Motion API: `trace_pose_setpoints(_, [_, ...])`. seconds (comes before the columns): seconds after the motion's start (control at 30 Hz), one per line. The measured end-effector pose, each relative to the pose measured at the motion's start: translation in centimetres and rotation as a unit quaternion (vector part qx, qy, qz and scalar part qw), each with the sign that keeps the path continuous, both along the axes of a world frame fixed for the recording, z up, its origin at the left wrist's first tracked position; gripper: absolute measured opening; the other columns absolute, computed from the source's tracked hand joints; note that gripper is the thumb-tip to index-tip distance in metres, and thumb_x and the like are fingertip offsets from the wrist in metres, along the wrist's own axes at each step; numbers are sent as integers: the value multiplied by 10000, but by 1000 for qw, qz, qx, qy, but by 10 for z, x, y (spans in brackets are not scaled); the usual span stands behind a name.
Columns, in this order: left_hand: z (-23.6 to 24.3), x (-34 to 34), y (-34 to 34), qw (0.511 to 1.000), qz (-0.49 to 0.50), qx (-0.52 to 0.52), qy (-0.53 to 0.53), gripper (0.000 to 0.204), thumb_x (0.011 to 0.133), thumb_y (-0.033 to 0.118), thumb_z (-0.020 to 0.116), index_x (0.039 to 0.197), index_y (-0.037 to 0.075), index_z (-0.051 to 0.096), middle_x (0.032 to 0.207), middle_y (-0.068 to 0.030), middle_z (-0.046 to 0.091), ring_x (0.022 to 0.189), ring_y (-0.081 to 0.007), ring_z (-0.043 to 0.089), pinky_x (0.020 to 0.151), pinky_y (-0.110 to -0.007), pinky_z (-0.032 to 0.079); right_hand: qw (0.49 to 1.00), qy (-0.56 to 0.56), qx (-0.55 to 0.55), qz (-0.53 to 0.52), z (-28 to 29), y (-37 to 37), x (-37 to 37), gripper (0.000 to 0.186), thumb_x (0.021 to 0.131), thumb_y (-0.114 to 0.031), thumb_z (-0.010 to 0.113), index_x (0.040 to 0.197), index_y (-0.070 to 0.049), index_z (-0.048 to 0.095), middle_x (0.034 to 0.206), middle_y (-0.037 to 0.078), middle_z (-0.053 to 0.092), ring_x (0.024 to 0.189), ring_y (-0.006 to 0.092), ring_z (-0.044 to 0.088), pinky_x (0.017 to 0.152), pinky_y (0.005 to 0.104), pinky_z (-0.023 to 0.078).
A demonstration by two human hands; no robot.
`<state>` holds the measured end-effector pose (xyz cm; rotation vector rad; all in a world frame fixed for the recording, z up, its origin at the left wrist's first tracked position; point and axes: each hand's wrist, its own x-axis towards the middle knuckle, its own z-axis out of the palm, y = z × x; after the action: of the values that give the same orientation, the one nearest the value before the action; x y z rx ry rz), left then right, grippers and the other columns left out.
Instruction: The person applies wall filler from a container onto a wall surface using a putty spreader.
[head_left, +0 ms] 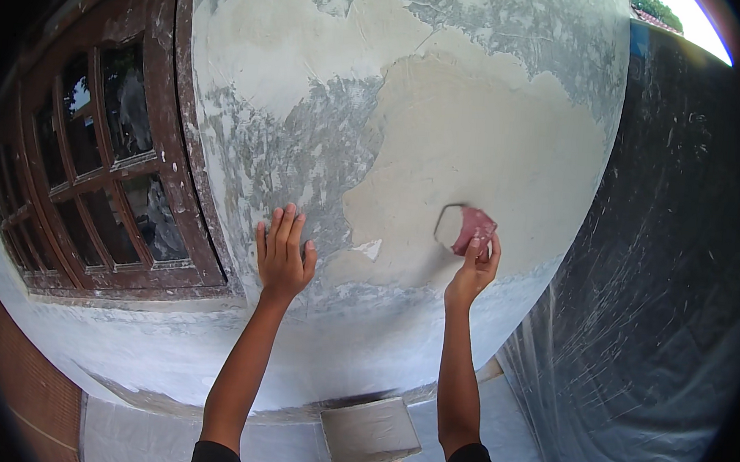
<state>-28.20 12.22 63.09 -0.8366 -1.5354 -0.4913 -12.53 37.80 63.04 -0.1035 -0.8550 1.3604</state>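
Observation:
My left hand (282, 255) lies against the patchy grey wall (330, 123), fingers stretched upward and holding nothing. It is just left of a broad cream patch of filler (486, 136). My right hand (472, 275) grips a small, flat red piece (475, 229) with whitish smears, in front of that patch. Beyond the red part, a dark edge outlines a cream-coloured area facing left. Whether this is a scraper or a folded sheet, I cannot tell. A soft shadow falls on the wall below it. A small white spot (369, 249) shows between my hands.
On the left is a brown wooden window (107, 160) with several glass panes, spattered white. Dark plastic sheeting (647, 273) hangs at the right. Below, a grey box-like block (370, 432) stands by the wall's foot, with pale sheeting (276, 447) around it.

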Motion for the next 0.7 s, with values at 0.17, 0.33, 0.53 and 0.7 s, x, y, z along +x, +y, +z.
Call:
trace_pose_setpoints(0.17, [-6, -2, 3, 1000, 4, 4, 1, 489, 938, 192, 520, 1400, 50, 450, 1498, -144, 447, 1439, -310, 349, 1195, -531, 178, 972, -143, 187, -10, -26, 0, -5, 337, 946, -35, 651, 1265, 19, 561, 1200, 87, 625, 1138, 166, 570, 1008, 296, 422])
trace_pose_setpoints(0.33, [-14, -3, 1, 1000, 13, 2, 9, 481, 941, 189, 513, 1399, 50, 457, 1498, -140, 450, 1438, -310, 352, 1197, -531, 178, 999, -8, 3, 46, -13, 5, 1, 329, 944, -35, 654, 1257, 21, 569, 1205, 90, 627, 1147, 170, 570, 1009, 291, 416])
trace_pose_setpoints(0.53, [-15, -1, -1, 1000, 8, 2, 6, 466, 949, 184, 492, 1396, 55, 470, 1499, -139, 453, 1437, -304, 354, 1198, -526, 178, 979, -99, 175, -17, -18, 11, -8, 295, 943, -40, 650, 1225, 17, 585, 1211, 113, 621, 1116, 181, 590, 1004, 314, 430])
trace_pose_setpoints(0.7, [-22, -3, -2, 1000, 24, 4, 10, 453, 954, 189, 475, 1387, 58, 486, 1489, -137, 466, 1434, -304, 359, 1198, -522, 182, 977, -114, 181, 23, -20, 12, 0, 287, 943, -64, 657, 1217, -1, 599, 1171, 93, 624, 1103, 176, 584, 983, 313, 437])
